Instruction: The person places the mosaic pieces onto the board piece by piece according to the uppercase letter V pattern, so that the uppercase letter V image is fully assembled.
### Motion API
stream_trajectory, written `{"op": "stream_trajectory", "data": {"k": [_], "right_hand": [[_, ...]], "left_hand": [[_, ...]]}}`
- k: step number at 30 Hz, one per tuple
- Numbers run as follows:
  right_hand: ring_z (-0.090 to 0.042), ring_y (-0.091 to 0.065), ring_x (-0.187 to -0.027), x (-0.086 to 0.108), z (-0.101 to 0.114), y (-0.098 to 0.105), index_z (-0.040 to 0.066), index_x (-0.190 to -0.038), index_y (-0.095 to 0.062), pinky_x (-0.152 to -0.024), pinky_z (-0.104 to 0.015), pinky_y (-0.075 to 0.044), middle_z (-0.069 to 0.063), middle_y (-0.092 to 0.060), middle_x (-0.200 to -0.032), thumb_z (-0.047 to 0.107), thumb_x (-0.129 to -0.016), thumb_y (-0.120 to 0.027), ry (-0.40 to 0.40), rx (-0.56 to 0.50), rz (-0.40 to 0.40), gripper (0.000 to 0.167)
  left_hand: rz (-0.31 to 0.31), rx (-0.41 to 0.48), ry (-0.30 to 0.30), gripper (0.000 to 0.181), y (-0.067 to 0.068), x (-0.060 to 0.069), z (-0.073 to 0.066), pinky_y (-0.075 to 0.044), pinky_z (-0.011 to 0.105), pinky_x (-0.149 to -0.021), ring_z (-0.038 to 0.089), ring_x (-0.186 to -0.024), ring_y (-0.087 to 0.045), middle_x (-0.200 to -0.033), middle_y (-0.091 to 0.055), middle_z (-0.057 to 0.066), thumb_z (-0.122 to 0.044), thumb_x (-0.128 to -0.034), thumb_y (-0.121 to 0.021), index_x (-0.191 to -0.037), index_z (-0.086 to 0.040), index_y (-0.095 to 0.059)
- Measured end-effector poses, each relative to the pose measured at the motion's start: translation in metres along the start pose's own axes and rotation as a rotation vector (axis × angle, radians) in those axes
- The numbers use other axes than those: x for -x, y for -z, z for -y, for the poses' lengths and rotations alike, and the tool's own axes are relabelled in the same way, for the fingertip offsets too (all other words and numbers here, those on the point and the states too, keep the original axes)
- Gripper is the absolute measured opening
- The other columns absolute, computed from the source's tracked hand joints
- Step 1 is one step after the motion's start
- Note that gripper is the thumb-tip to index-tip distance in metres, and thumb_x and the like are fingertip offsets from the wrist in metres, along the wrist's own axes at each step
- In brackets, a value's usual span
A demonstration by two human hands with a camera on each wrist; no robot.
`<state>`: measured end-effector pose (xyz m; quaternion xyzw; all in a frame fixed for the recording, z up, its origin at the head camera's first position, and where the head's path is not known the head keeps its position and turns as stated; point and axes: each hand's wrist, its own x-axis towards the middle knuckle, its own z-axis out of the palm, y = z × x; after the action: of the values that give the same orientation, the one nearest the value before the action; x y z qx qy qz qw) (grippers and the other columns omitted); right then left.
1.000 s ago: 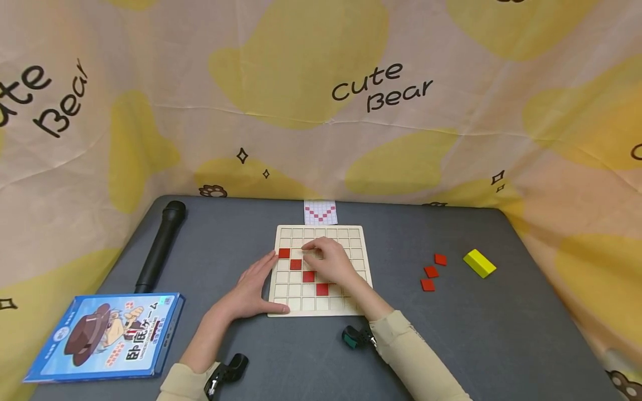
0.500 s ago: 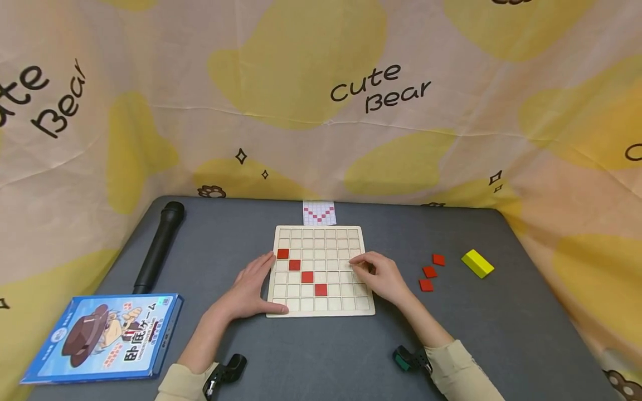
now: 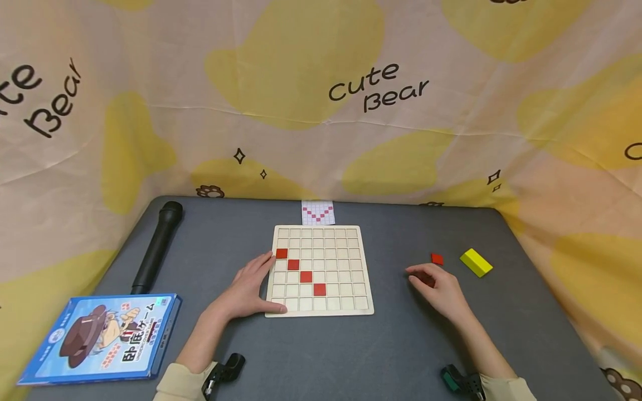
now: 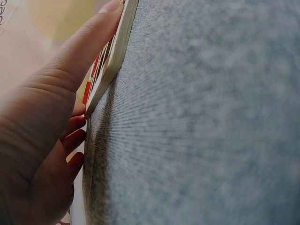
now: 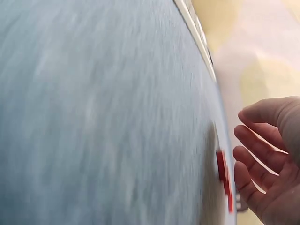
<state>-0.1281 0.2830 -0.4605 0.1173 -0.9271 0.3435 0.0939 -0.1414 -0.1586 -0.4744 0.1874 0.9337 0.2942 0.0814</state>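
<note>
A cream grid board [image 3: 344, 283] lies mid-table with red squares [image 3: 306, 277] set in a descending diagonal. My left hand [image 3: 244, 289] rests along its left side, the thumb on the near left corner and the fingertips at the left edge. Off to the right, my right hand [image 3: 437, 291] hovers above loose red tiles, its fingers bent loosely and apart, holding nothing. One tile [image 3: 437, 259] shows behind the fingers; the hand covers others in the head view. The right wrist view shows red tiles [image 5: 221, 165] beside the fingertips, not touching them.
A small card [image 3: 318, 213] with a pink V pattern on a grid lies behind the board. Right of the tiles is a yellow block [image 3: 476, 263]. On the left are a black microphone [image 3: 157, 245] and a blue box [image 3: 102, 337]. A patterned cloth hangs behind the table.
My right hand has moved right, from over the board to above the loose red tiles. The left hand has stayed at the board's left edge. The squares on the board look unchanged.
</note>
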Motion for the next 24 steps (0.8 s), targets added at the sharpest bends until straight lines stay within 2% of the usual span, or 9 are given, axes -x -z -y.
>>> {"op": "stream_trajectory", "data": {"k": [6,13,17,20,24], "right_hand": [[-0.01,-0.058,-0.077,0.012,-0.013,0.016,0.015,-0.103,-0.073,-0.067,-0.025,-0.048,0.001,-0.068,-0.101,0.01,-0.087,-0.074,0.006,0.049,-0.02,0.017],[-0.021,-0.061,-0.084,0.016,-0.018,0.024,0.012,-0.106,-0.073,-0.072,-0.038,-0.05,-0.005,-0.068,-0.106,0.01,-0.083,-0.078,0.0,0.141,0.044,0.024],[-0.021,-0.058,-0.083,0.016,-0.018,0.025,0.01,-0.106,-0.072,-0.072,-0.04,-0.048,-0.007,-0.067,-0.106,0.008,-0.08,-0.079,-0.002,0.173,0.058,0.028],[-0.02,-0.057,-0.083,0.016,-0.018,0.024,0.01,-0.104,-0.072,-0.072,-0.039,-0.048,-0.006,-0.067,-0.104,0.011,-0.079,-0.081,-0.001,0.187,0.051,0.027],[-0.02,-0.057,-0.084,0.016,-0.018,0.024,0.011,-0.102,-0.072,-0.074,-0.04,-0.047,-0.006,-0.067,-0.103,0.022,-0.08,-0.082,-0.041,0.175,0.057,0.027]], "left_hand": [[-0.001,-0.012,0.003,0.118,0.001,0.0,-0.001,-0.021,0.063,-0.108,0.037,-0.143,-0.023,-0.159,-0.024,0.014,-0.059,-0.0645,-0.084,-0.153,-0.002,-0.028],[0.006,-0.018,0.006,0.119,0.001,0.0,-0.003,-0.022,0.063,-0.108,0.037,-0.142,-0.024,-0.158,-0.025,0.014,-0.061,-0.0645,-0.083,-0.153,-0.002,-0.028],[0.005,-0.015,0.005,0.119,0.001,0.0,-0.003,-0.022,0.063,-0.108,0.036,-0.143,-0.023,-0.159,-0.025,0.013,-0.061,-0.0644,-0.083,-0.153,-0.003,-0.028],[0.002,-0.013,0.007,0.119,0.001,0.001,-0.002,-0.022,0.063,-0.108,0.036,-0.143,-0.023,-0.158,-0.025,0.014,-0.06,-0.0644,-0.083,-0.153,-0.003,-0.029],[0.0,-0.015,0.005,0.118,0.001,0.001,-0.002,-0.022,0.063,-0.108,0.036,-0.142,-0.024,-0.158,-0.025,0.014,-0.06,-0.0645,-0.083,-0.152,-0.003,-0.029]]}}
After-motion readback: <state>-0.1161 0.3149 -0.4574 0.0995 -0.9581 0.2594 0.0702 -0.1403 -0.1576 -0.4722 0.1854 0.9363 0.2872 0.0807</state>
